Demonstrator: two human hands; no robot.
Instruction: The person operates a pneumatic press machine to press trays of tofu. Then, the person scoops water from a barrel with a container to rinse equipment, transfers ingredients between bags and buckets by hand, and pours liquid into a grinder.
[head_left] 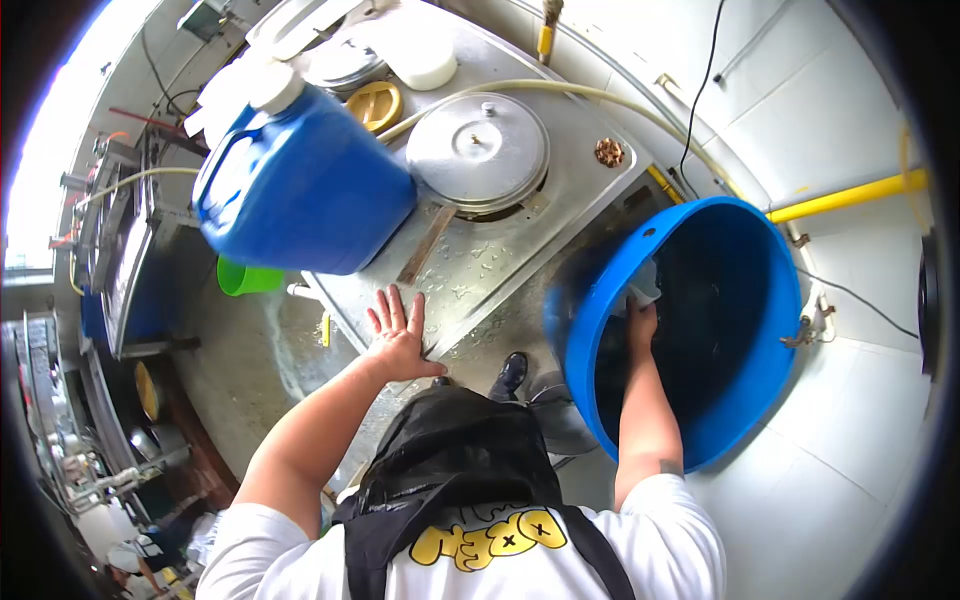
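- We had our right hand (642,322) down inside the big blue tub (775,330), which stood tipped toward us beside the table (470,270); its fingers were closed on a pale cloth (645,285) pressed against the inner wall near the rim.
- Our left hand (398,340) lay flat on the table's wet front edge, fingers spread, holding nothing.
- We judged the wiping to be under way and not finished: the cloth sat high on the near wall, and the deep, dark inside of the tub showed no sign either way of being done.
- The tub was round, smooth plastic with a thick rolled rim, shadowed within.
- The table was dull sheet steel, beaded with water.
- On it stood a blue plastic jerrycan (300,185) with a white cap, blocky and glossy, and a round metal lid (478,150) with a small knob.
- A narrow wooden strip (427,245) lay between the two.
- A pale hose (560,92) curved across the back.
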